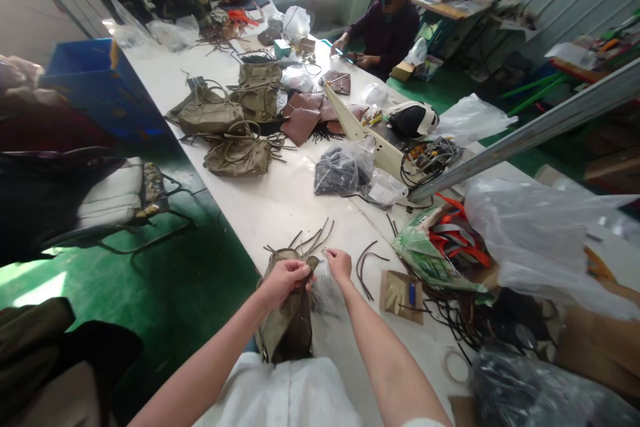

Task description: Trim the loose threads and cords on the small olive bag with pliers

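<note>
My left hand point(283, 278) grips the top edge of an olive-green bag point(286, 320) that stands at the near edge of the long white table point(280, 203). My right hand point(339, 263) pinches a small metal ring point(325, 253) right beside the bag's top. Thin dark cords point(311, 239) fan out on the table just beyond the bag. Two loose dark cords point(367, 265) lie to the right of my right hand.
Several finished olive bags point(235, 127) and brown leather pieces point(305, 117) lie farther up the table. Plastic bags point(540, 240), orange straps point(457, 233) and a dark-filled bag point(340, 167) crowd the right. Two seated people work at the far end. A chair point(120, 197) stands left.
</note>
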`<state>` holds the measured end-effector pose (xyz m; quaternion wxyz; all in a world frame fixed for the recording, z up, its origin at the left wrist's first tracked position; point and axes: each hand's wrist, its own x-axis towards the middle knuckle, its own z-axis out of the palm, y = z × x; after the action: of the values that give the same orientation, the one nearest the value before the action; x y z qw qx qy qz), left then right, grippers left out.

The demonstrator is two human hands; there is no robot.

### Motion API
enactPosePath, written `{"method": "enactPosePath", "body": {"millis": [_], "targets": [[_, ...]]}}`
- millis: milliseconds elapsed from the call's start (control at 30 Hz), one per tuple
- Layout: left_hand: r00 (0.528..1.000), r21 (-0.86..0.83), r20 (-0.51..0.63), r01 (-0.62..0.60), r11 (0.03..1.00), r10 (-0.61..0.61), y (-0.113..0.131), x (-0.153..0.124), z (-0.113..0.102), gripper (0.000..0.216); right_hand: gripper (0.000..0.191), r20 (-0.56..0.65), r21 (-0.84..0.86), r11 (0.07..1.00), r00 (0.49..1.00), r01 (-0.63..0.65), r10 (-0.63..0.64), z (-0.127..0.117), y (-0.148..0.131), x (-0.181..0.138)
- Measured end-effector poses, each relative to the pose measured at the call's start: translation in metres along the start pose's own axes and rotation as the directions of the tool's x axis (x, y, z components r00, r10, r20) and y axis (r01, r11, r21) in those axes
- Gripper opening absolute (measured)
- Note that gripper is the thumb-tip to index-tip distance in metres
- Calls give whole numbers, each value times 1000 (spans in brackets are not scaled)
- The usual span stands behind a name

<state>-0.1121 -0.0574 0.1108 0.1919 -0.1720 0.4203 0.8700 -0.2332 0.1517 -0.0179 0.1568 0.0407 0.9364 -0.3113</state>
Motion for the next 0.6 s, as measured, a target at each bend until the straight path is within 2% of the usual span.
{"method": "enactPosePath", "body": {"millis": [167,267,367,467,533,600], "targets": [[996,13,-83,-10,1000,11,-12,-1,9,52,42,-14,145,987,997,73,-71,-15,-2,0],[994,20,-107,-13,1000,15,-20,-4,13,57,42,-78,243,965,994,93,-76,-40,-8,-13],[994,22,-112,-12,1000,14,-25,-3,17,55,42,-141,342,922,980,180,-139,-77,-21,-45],[997,16,-83,0,1000,1,-28,0,26,54,33,-162,402,846,937,350,-310,-112,-42,-90],[999,16,-47,13,1000,-12,-30,3,33,53,25,-139,373,818,898,438,-417,-127,-54,-115],[1000,19,-11,24,1000,-23,-32,4,40,51,25,-114,293,828,878,477,-465,-136,-62,-132]]}}
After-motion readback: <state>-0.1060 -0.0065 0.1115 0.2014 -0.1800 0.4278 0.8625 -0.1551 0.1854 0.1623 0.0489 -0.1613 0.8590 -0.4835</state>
